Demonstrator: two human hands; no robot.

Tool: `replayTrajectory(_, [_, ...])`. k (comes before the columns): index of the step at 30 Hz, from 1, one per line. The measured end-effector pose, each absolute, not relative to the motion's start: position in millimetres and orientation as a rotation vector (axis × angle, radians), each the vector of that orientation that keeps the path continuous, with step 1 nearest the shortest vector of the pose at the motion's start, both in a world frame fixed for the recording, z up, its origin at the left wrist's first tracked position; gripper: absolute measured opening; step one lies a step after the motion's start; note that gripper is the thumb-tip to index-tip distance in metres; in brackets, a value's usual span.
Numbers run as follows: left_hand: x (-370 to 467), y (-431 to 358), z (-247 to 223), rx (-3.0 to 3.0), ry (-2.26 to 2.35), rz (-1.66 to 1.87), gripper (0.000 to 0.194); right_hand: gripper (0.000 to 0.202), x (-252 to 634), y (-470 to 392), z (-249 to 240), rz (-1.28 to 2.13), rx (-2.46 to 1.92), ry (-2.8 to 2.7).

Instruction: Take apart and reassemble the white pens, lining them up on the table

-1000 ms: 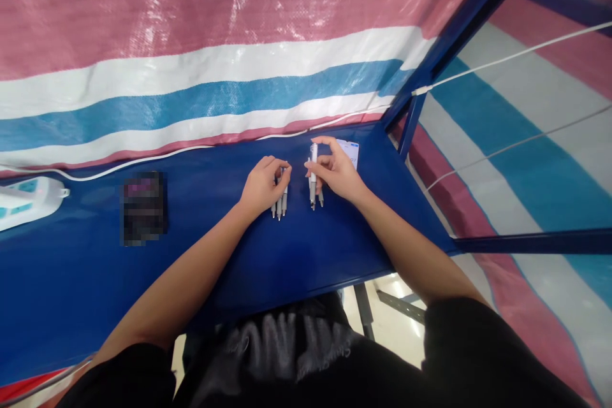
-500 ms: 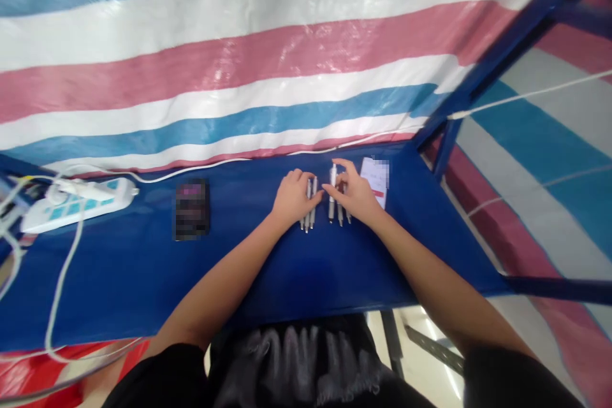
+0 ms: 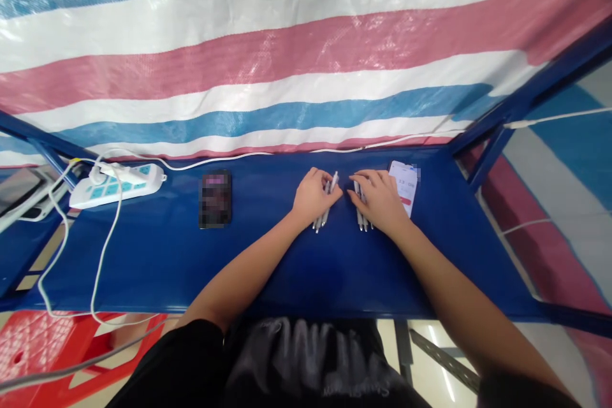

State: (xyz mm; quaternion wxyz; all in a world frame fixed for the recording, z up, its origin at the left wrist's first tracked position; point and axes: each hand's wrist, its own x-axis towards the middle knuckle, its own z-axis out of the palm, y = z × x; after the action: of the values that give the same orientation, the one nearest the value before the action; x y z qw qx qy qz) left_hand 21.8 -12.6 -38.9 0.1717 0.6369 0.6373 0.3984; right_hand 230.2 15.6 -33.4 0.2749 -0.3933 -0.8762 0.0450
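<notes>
Several slim pens in white and grey stand in two bunches on the blue table. My left hand curls around the left bunch of pens, its thumb against their right side. One pen there slants up to the right between thumb and fingers. Over the right bunch of pens is my right hand, its fingers bent around them and its thumb on the near side. Both palms hide part of the pens. A narrow strip of blue tabletop separates the hands.
A phone with a lit screen lies beside my right hand. Farther left are a dark, blurred-out object and a white power strip with cables. A striped sheet hangs behind the table; a red stool stands below left.
The view has swung left, so things appear farther right. The pen upright between my right thumb and forefinger no longer shows there; a slanted pen now shows in my left hand.
</notes>
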Motion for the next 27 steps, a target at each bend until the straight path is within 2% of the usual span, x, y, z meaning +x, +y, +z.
replayTrajectory(4, [15.1, -11.4, -36.8, 1.322, 1.488, 1.467, 0.014, 0.030, 217.6, -0.8, -12.3, 0.144, -1.102, -2.351])
replayTrajectory(8, [7.9, -8.3, -31.2, 0.997, 1.242, 1.603, 0.028, 0.039, 190.5, -19.6, 12.2, 0.283, -1.226, -2.409])
replayTrajectory(13, [4.8, -10.1, -17.4, 0.727, 0.985, 1.535, 0.036, 0.033, 174.6, -28.5, 27.1, 0.925, -1.395, -2.413])
replayTrajectory(16, [5.9, -14.2, -7.2, 0.687, 0.857, 1.401, 0.039, 0.047, 184.3, -23.8, 25.6, 1.413, -1.211, -2.165])
replayTrajectory(18, [7.4, -16.3, -2.5, 0.713, 0.838, 1.356, 0.043, 0.054, 192.6, -19.3, 23.3, 1.622, -1.045, -2.061])
replayTrajectory(20, [9.8, -17.6, -0.2, 0.755, 0.908, 1.375, 0.046, 0.053, 198.4, -16.8, 21.8, 1.515, -1.061, -2.147])
replayTrajectory(24, [14.8, -19.1, 1.1, 0.821, 1.093, 1.469, 0.039, 0.032, 202.2, -20.9, 21.1, 0.716, -1.360, -2.430])
replayTrajectory(27, [12.8, -20.0, 2.4, 0.826, 1.076, 1.511, 0.035, 0.033, 204.1, -25.2, 17.9, 0.589, -1.290, -2.352])
